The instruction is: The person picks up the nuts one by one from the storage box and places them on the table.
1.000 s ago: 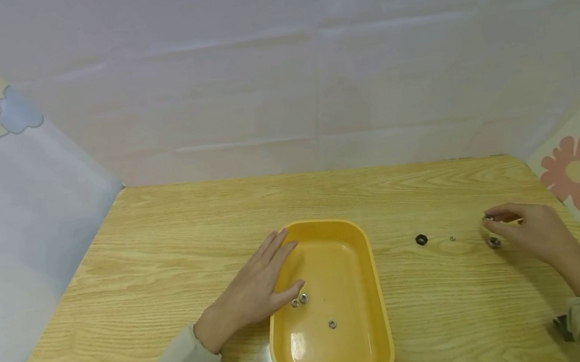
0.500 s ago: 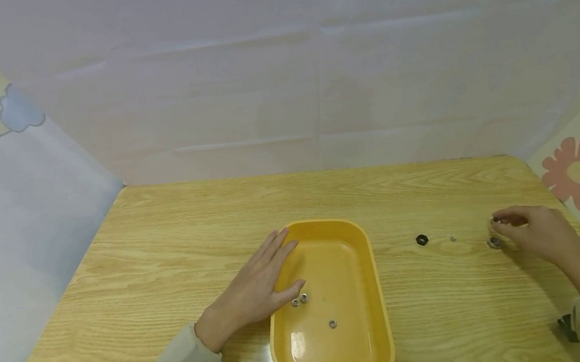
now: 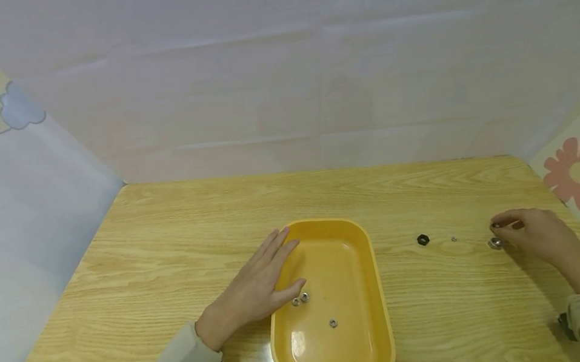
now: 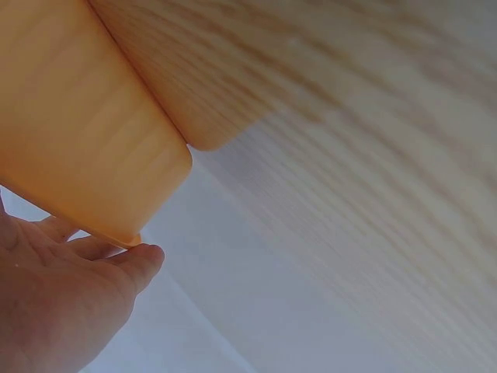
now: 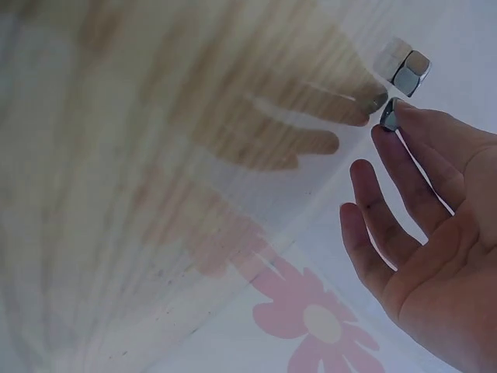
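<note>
My right hand (image 3: 542, 236) pinches a small metal nut (image 5: 390, 115) between thumb and forefinger, its other fingers spread in the right wrist view. Right by those fingertips, a larger silver nut (image 3: 495, 243) stands on the table. My left hand (image 3: 254, 283) lies across the left rim of a yellow tray (image 3: 383, 309), fingers straight and apart. In the left wrist view, its fingertips (image 4: 147, 260) touch the rim near a corner. Inside the tray are three silver nuts, one nut (image 3: 333, 323) toward the front and two by the left thumb.
Between tray and right hand, a black nut (image 3: 423, 240) and a tiny silver nut (image 3: 454, 239) lie on the wood-grain table (image 3: 190, 218). Pale printed cloth (image 3: 257, 99) walls the table at the back and sides.
My right hand, keeping its pinch on the small nut, has shifted slightly right and down toward the larger nut. The left hand and the tray have stayed put.
</note>
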Tool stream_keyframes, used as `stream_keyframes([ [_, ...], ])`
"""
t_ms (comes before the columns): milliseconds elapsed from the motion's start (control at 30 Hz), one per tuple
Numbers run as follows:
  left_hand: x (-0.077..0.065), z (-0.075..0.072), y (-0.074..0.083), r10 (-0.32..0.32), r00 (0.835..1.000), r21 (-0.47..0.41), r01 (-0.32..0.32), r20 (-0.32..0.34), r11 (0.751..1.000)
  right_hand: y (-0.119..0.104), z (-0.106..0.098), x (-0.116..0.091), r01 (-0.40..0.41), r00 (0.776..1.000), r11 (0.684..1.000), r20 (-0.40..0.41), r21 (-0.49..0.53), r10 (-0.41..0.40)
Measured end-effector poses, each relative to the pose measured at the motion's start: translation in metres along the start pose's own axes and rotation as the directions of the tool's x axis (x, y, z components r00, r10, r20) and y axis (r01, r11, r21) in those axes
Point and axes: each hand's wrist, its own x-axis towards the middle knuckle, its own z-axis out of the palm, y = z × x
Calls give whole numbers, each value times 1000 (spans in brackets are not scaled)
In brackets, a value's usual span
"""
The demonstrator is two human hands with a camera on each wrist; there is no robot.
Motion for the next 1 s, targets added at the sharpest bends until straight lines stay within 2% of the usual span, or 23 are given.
stream_keyframes([
  [300, 0, 1, 0, 9, 1000, 8, -9, -14, 1000, 1, 0, 1, -4, 1000, 1000, 24, -4, 4],
  [567, 0, 1, -1, -7, 1000, 0, 7, 4, 1000, -4, -4, -5, -17, 1000, 999, 25, 35, 16],
  [667, 0, 1, -1, -6, 1000, 1, 6, 6, 1000, -5, -3, -6, -12, 1000, 999, 6, 48, 12],
  [900, 0, 1, -1, -11, 1000, 7, 11, 14, 1000, -12, 1, -7, 32, 994, 997, -105, 68, -25],
  [1000, 1, 2, -1, -7, 1000, 11, 7, 13, 1000, -16, 0, -7, 50, 991, 996, -127, 70, -41],
])
